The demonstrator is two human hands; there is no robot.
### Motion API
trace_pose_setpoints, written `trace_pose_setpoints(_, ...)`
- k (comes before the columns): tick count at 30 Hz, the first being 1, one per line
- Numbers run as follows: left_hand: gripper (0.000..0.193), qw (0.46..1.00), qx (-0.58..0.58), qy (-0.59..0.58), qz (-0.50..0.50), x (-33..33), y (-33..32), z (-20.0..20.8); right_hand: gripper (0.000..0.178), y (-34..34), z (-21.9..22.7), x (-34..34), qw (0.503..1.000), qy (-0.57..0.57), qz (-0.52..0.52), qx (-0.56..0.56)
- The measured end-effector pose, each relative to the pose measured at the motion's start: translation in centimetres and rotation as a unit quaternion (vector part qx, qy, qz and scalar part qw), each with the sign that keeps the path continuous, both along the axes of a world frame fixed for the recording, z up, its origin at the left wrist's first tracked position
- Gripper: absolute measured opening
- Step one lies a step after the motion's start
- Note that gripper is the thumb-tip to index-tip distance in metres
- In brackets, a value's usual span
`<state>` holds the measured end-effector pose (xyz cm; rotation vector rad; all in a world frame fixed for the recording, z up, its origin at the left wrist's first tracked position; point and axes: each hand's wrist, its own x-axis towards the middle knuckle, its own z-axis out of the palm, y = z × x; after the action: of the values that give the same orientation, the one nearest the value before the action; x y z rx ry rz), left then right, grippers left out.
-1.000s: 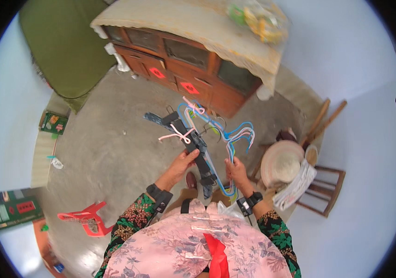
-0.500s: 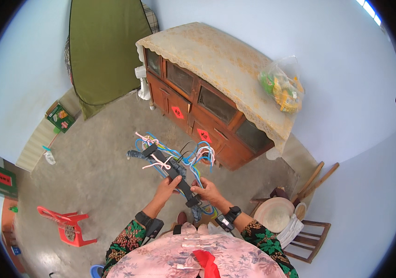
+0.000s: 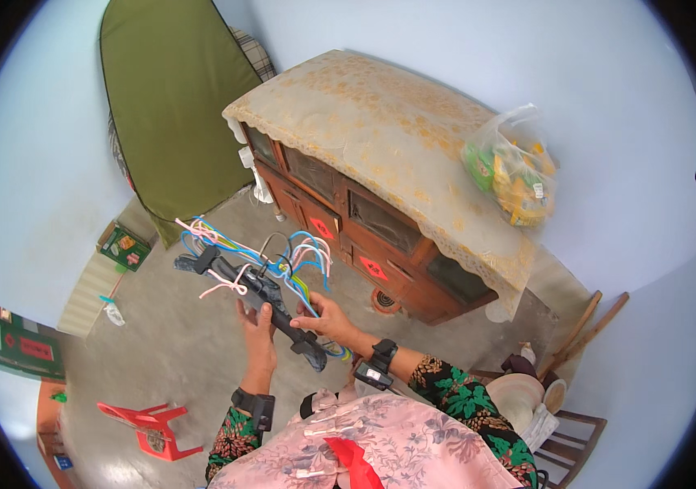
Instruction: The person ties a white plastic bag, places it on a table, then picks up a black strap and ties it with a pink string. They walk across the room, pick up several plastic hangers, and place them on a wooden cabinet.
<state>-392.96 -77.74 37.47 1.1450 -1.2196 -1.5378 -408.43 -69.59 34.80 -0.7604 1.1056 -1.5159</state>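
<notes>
In front of my waist I hold a slanting bundle of wire hangers, coated blue, pink, white and yellow-green, with their hooks fanned at the upper right. Along the near side lies a black clip hanger with a clip near each end. Dark blue mottled cloth shows beside its bar. My left hand supports it from the lower left, thumb against the bar, other fingers partly behind. My right hand is closed around the coloured wires near the bar's lower half. A pink cord hangs in loops on the bundle.
Beyond my hands stands a brown wooden cabinet under a patterned cloth, with a plastic bag on top. A red plastic chair is at lower left. On the right are a wooden chair and a round pale basin.
The hanger bundle and both hands have shifted left and slightly up in view. My left hand has loosened, its fingers more upright along the bar. The room has shifted with my head.
</notes>
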Motion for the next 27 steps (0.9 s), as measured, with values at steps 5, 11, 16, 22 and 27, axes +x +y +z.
trace_pose_setpoints(5, 0.052, 0.983, 0.075, 0.119, -0.117, -0.2, -2.0, 0.7, 0.045, -0.2, 0.9, -3.0, 0.995, 0.072, 0.045, -0.051)
trace_pose_setpoints(11, 0.039, 0.961, 0.169, 0.198, -0.095, -2.6, -3.9, 0.5, 0.047, -1.3, 0.9, -3.7, 0.990, 0.131, -0.010, -0.059)
trace_pose_setpoints(16, 0.041, 0.962, 0.151, 0.201, -0.105, -4.0, -4.4, 0.1, 0.048, -1.1, 1.6, -4.9, 0.985, 0.170, -0.006, -0.042)
trace_pose_setpoints(22, 0.032, 0.951, 0.133, 0.241, -0.143, -6.0, -7.0, -0.2, 0.055, -2.2, 2.4, -7.0, 0.982, 0.188, 0.019, 0.011)
trace_pose_setpoints(27, 0.032, 0.924, 0.131, 0.325, -0.155, -6.2, -12.0, 0.3, 0.071, -1.1, 2.2, -14.6, 0.871, 0.475, -0.126, 0.009)
